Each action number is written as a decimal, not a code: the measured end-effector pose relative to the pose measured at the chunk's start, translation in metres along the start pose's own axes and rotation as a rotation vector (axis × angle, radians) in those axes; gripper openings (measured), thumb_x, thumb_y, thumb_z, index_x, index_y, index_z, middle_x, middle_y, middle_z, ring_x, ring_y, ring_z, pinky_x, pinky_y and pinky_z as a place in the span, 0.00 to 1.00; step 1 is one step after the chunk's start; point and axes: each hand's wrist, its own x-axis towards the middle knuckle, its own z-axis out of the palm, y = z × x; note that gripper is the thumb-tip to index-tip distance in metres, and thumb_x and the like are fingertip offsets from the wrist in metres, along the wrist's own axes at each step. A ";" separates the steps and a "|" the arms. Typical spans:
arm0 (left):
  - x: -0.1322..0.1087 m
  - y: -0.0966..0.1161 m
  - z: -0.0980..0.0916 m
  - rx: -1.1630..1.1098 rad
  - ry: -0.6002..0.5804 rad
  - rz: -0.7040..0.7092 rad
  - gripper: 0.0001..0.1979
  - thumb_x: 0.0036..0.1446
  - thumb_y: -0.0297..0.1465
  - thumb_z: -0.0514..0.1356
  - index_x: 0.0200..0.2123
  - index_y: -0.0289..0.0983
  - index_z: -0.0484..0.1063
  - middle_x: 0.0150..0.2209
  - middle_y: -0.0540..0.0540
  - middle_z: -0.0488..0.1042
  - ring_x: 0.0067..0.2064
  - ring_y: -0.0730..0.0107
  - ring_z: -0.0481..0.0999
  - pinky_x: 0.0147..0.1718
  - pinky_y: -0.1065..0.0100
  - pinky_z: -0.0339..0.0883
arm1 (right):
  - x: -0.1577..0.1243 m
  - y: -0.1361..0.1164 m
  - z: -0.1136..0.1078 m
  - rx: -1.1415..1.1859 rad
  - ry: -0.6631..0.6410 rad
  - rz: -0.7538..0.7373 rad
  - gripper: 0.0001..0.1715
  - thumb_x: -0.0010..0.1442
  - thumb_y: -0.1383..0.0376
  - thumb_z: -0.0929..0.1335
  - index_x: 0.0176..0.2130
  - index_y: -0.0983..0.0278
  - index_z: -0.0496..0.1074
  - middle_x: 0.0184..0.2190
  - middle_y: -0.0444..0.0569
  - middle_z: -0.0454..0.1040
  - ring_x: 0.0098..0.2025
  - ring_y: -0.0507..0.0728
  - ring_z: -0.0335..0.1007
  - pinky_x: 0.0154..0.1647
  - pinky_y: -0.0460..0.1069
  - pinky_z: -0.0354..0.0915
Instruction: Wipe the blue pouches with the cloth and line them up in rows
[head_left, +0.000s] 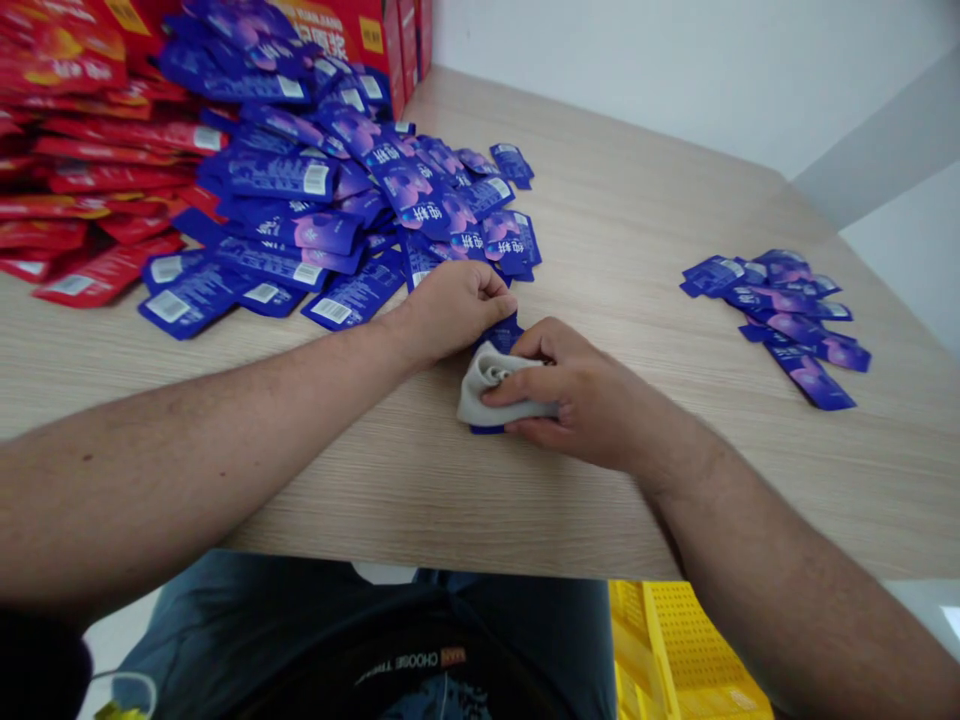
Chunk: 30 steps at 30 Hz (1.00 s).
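Blue sachet (501,336) lies under cloth (480,400) in right hand (585,395).

A light wood-grain table (622,200) is carrying a big heap of blue packets (300,180) spilling against a heap of red packets (90,170), while a smaller scatter of blue packets (780,310) is lying well apart and a red carton (337,40) is standing at the far edge.

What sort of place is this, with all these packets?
Probably a small packing or sorting workroom. Heaps of blue sachets and red sachets cover a wood-grain table, a printed carton stands behind them, and a yellow plastic crate sits below.
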 end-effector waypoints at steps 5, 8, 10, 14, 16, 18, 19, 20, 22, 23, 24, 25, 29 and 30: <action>0.001 0.000 0.000 -0.021 0.013 -0.007 0.07 0.58 0.32 0.65 0.28 0.37 0.77 0.26 0.49 0.75 0.29 0.70 0.70 0.30 0.66 0.60 | -0.006 -0.009 -0.016 0.129 -0.258 0.019 0.19 0.56 0.72 0.75 0.45 0.52 0.84 0.49 0.48 0.73 0.50 0.58 0.73 0.53 0.55 0.72; 0.001 -0.004 0.004 -0.135 -0.001 -0.053 0.07 0.60 0.32 0.63 0.30 0.37 0.77 0.25 0.50 0.75 0.27 0.71 0.68 0.28 0.67 0.60 | -0.010 -0.001 -0.027 0.194 -0.308 0.100 0.20 0.55 0.71 0.76 0.45 0.52 0.84 0.48 0.47 0.74 0.48 0.58 0.75 0.52 0.55 0.73; 0.001 -0.006 0.005 -0.149 -0.003 -0.044 0.07 0.61 0.31 0.62 0.30 0.37 0.77 0.26 0.50 0.76 0.28 0.71 0.69 0.28 0.68 0.61 | -0.009 0.006 -0.029 0.174 -0.232 0.130 0.19 0.56 0.70 0.76 0.46 0.52 0.84 0.48 0.47 0.73 0.48 0.58 0.75 0.52 0.55 0.73; 0.000 -0.002 0.005 -0.153 -0.049 -0.030 0.07 0.60 0.29 0.61 0.32 0.37 0.79 0.29 0.49 0.79 0.29 0.71 0.72 0.29 0.69 0.63 | -0.001 0.019 -0.018 0.008 0.127 0.148 0.18 0.58 0.68 0.76 0.48 0.54 0.84 0.48 0.50 0.72 0.51 0.61 0.73 0.54 0.59 0.72; -0.002 0.002 0.005 -0.189 -0.116 -0.083 0.08 0.61 0.29 0.60 0.33 0.37 0.79 0.27 0.50 0.78 0.27 0.72 0.71 0.27 0.69 0.62 | 0.003 0.024 -0.011 -0.090 0.286 0.178 0.18 0.58 0.67 0.76 0.49 0.55 0.83 0.47 0.52 0.72 0.51 0.63 0.71 0.55 0.61 0.71; -0.003 0.004 0.005 -0.224 -0.160 -0.143 0.09 0.62 0.28 0.59 0.33 0.38 0.79 0.25 0.51 0.76 0.24 0.72 0.70 0.25 0.69 0.62 | 0.005 0.028 -0.007 -0.154 0.369 0.217 0.18 0.58 0.66 0.76 0.49 0.55 0.83 0.45 0.52 0.73 0.51 0.64 0.71 0.56 0.63 0.71; -0.003 0.004 0.005 -0.233 -0.163 -0.156 0.09 0.62 0.28 0.59 0.34 0.38 0.79 0.24 0.51 0.75 0.23 0.72 0.69 0.25 0.69 0.62 | 0.005 0.029 -0.006 -0.169 0.387 0.232 0.18 0.58 0.66 0.76 0.49 0.55 0.83 0.45 0.52 0.73 0.51 0.65 0.71 0.56 0.64 0.70; -0.003 0.003 0.005 -0.234 -0.153 -0.150 0.08 0.62 0.28 0.59 0.34 0.38 0.80 0.24 0.51 0.75 0.23 0.72 0.69 0.25 0.69 0.62 | 0.005 0.029 -0.005 -0.175 0.395 0.241 0.18 0.58 0.66 0.76 0.49 0.55 0.83 0.45 0.52 0.73 0.52 0.65 0.71 0.57 0.64 0.70; -0.002 0.001 0.005 -0.206 -0.113 -0.094 0.08 0.61 0.28 0.60 0.34 0.38 0.80 0.26 0.50 0.77 0.26 0.72 0.70 0.27 0.69 0.63 | 0.004 0.026 -0.005 -0.165 0.382 0.233 0.18 0.58 0.65 0.76 0.49 0.55 0.83 0.45 0.52 0.73 0.52 0.65 0.70 0.56 0.64 0.70; -0.001 0.000 0.005 -0.183 -0.091 -0.060 0.08 0.61 0.28 0.60 0.34 0.38 0.80 0.28 0.50 0.78 0.28 0.72 0.71 0.30 0.69 0.65 | 0.002 0.024 -0.005 -0.146 0.352 0.215 0.18 0.58 0.65 0.76 0.49 0.54 0.83 0.46 0.52 0.72 0.51 0.65 0.71 0.56 0.63 0.71; -0.001 -0.001 0.004 -0.163 -0.073 -0.031 0.08 0.60 0.27 0.60 0.34 0.38 0.81 0.30 0.49 0.79 0.30 0.71 0.72 0.32 0.69 0.66 | 0.001 0.022 -0.006 -0.118 0.308 0.194 0.19 0.58 0.66 0.76 0.50 0.54 0.83 0.47 0.52 0.72 0.51 0.64 0.71 0.55 0.62 0.71; -0.001 -0.002 0.004 -0.150 -0.058 -0.012 0.08 0.60 0.27 0.60 0.34 0.37 0.81 0.31 0.49 0.80 0.32 0.70 0.73 0.35 0.68 0.67 | -0.001 0.019 -0.008 -0.086 0.256 0.172 0.19 0.58 0.66 0.76 0.50 0.54 0.83 0.47 0.51 0.72 0.51 0.63 0.71 0.54 0.61 0.72; 0.000 -0.005 0.004 -0.161 -0.028 0.002 0.08 0.60 0.25 0.59 0.35 0.37 0.80 0.34 0.48 0.80 0.37 0.68 0.75 0.40 0.67 0.68 | -0.005 0.010 -0.019 0.049 0.037 0.147 0.19 0.57 0.67 0.76 0.48 0.52 0.83 0.48 0.49 0.73 0.50 0.60 0.73 0.53 0.57 0.73; 0.000 -0.006 0.004 -0.173 -0.023 -0.001 0.08 0.60 0.26 0.60 0.36 0.37 0.80 0.34 0.48 0.79 0.37 0.68 0.75 0.39 0.67 0.68 | -0.006 0.009 -0.023 0.085 -0.027 0.151 0.18 0.57 0.66 0.77 0.47 0.52 0.83 0.48 0.49 0.74 0.49 0.59 0.74 0.53 0.57 0.73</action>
